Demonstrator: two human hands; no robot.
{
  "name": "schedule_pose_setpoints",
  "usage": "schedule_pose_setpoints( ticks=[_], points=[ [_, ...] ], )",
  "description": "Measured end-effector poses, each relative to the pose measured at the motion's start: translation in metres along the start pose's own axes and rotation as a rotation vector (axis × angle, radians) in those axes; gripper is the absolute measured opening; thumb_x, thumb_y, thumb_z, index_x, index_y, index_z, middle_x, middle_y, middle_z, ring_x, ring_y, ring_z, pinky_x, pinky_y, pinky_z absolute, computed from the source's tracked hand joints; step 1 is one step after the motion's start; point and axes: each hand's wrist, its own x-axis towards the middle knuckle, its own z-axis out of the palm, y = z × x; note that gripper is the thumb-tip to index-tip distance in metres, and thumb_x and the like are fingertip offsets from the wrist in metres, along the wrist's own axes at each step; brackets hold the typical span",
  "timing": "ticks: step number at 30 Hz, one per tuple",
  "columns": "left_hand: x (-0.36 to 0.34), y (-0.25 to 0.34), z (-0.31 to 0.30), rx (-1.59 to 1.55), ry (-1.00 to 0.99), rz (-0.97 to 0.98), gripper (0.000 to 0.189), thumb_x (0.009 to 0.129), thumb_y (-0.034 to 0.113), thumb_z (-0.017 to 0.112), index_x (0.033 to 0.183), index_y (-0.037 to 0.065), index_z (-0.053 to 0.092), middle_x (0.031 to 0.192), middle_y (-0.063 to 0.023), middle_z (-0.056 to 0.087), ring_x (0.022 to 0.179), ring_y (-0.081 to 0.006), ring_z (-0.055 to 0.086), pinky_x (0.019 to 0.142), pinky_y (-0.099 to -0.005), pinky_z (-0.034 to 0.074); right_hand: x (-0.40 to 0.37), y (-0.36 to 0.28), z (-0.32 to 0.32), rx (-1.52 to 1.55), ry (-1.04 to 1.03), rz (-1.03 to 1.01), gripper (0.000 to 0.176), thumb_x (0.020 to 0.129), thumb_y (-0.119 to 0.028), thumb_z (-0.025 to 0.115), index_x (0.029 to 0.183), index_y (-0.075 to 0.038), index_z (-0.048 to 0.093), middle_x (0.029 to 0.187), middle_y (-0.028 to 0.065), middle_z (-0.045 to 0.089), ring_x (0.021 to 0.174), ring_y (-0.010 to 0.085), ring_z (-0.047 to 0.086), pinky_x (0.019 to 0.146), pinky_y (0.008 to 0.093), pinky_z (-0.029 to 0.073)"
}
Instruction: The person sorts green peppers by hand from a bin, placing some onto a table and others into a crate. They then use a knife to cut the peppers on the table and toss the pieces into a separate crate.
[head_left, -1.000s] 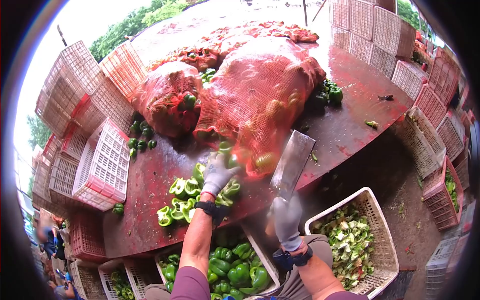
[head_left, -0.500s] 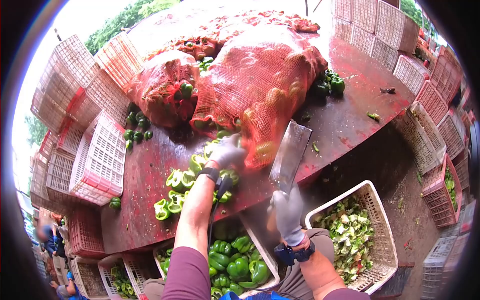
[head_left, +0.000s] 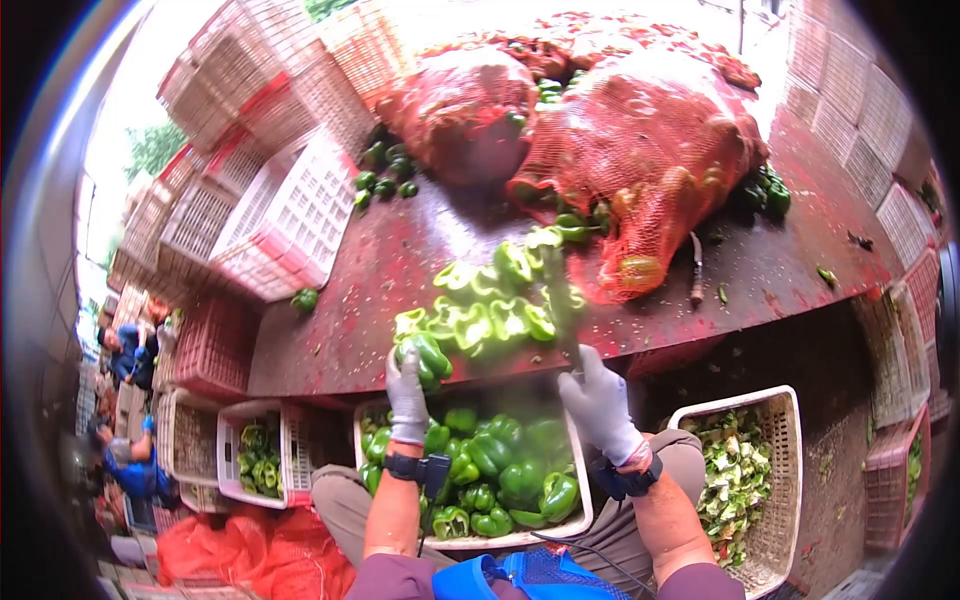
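Over the near table edge, my gloved left hand [head_left: 406,398] is closed round a whole green bell pepper [head_left: 427,357]. My gloved right hand [head_left: 602,408] grips a cleaver, whose upright blade [head_left: 561,300] is smeared by motion. Between the two hands and beyond them, cut pepper halves [head_left: 474,323] lie on the table with their pale insides up. Below my hands, a crate [head_left: 586,480] holds many green peppers [head_left: 490,455]. A red mesh sack [head_left: 640,165] bulges with produce behind the halves, and several peppers [head_left: 575,227] lie at its mouth.
A crate of chopped pale-green scraps [head_left: 735,470] stands at my right knee. A small knife [head_left: 697,270] lies right of the sack. Crates [head_left: 285,225] are stacked left, more [head_left: 905,225] right. Co-workers [head_left: 133,460] are at far left, near red mesh bags [head_left: 250,550].
My left hand has drawn back from the sack's mouth to the near edge and now holds a pepper. The cleaver has swung left and more upright. The view has turned left.
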Motion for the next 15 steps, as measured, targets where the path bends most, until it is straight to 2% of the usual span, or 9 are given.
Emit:
schedule_pose_setpoints(
  ticks=[2,4,6,7,8,11,14,15],
  points=[
    [-0.011,-0.016,-0.009,0.073,0.095,0.0,0.046,0.096,0.036,0.062,0.125,0.002,0.055,0.111,-0.0072,0.062,0.099,-0.0175,0.059,0.088,-0.0345,0.048,-0.007,-0.01,0.019,-0.087,-0.185,-0.015,0.038,0.088,-0.021,0.06,0.121,-0.004,0.052,0.074,0.0192,0.066,0.072,0.0406,0.067,0.064,0.0486,0.052],
    [-0.003,-0.038,-0.008,0.218,0.152,-0.034,0.046,0.096,0.04,0.061,0.122,0.001,0.055,0.108,-0.0118,0.064,0.097,-0.0216,0.061,0.087,-0.0369,0.049,-0.013,-0.02,0.04,-0.165,-0.364,-0.039,0.036,0.089,-0.022,0.058,0.119,-0.004,0.053,0.077,0.0204,0.067,0.076,0.0426,0.066,0.069,0.0512,0.051],
    [-0.006,-0.044,0.0,0.37,0.213,0.057,0.047,0.098,0.043,0.056,0.119,0.001,0.056,0.106,-0.0193,0.066,0.097,-0.0297,0.064,0.086,-0.0409,0.049,-0.021,-0.022,0.063,-0.116,-0.485,-0.045,0.033,0.089,-0.024,0.055,0.116,-0.005,0.052,0.075,0.0214,0.066,0.076,0.0428,0.066,0.071,0.0536,0.05],
    [-0.006,-0.04,0.002,0.443,0.238,0.069,0.049,0.099,0.046,0.051,0.117,0.001,0.057,0.103,-0.0242,0.067,0.096,-0.0377,0.065,0.085,-0.0448,0.049,-0.022,-0.023,0.073,-0.131,-0.553,0.011,0.036,0.089,-0.023,0.056,0.12,-0.006,0.053,0.078,0.0205,0.067,0.077,0.0417,0.066,0.071,0.0522,0.05],
    [-0.007,-0.036,0.004,0.489,0.246,0.059,0.052,0.099,0.049,0.049,0.115,0.001,0.058,0.101,-0.0262,0.067,0.096,-0.0421,0.065,0.084,-0.047,0.049,-0.023,-0.024,0.081,-0.149,-0.621,0.07,0.039,0.088,-0.023,0.057,0.124,-0.007,0.054,0.081,0.0196,0.068,0.077,0.0405,0.067,0.07,0.0508,0.051],
    [-0.008,-0.036,-0.004,0.544,0.187,0.028,0.057,0.097,0.053,0.047,0.116,0.0,0.06,0.102,-0.0294,0.066,0.097,-0.0461,0.063,0.084,-0.05,0.048,-0.021,-0.036,0.093,-0.204,-0.721,0.138,0.037,0.088,-0.023,0.056,0.122,-0.007,0.055,0.078,0.0203,0.067,0.075,0.0405,0.067,0.071,0.0504,0.051],
    [-0.006,-0.045,-0.005,0.511,0.199,0.019,0.06,0.096,0.055,0.047,0.118,0.001,0.06,0.103,-0.0307,0.065,0.099,-0.0471,0.062,0.086,-0.0516,0.048,-0.026,-0.025,0.111,-0.345,-0.635,-0.024,0.034,0.089,-0.022,0.054,0.118,-0.006,0.055,0.077,0.0215,0.066,0.075,0.0409,0.066,0.071,0.0505,0.05],
    [-0.002,-0.047,-0.004,0.512,0.186,-0.024,0.061,0.095,0.057,0.048,0.12,0.002,0.06,0.106,-0.0313,0.064,0.102,-0.048,0.06,0.089,-0.0526,0.046,-0.023,-0.03,0.111,-0.37,-0.654,-0.014,0.033,0.089,-0.022,0.054,0.117,-0.006,0.054,0.078,0.0222,0.066,0.076,0.0411,0.066,0.071,0.0507,0.05]
  ],
)
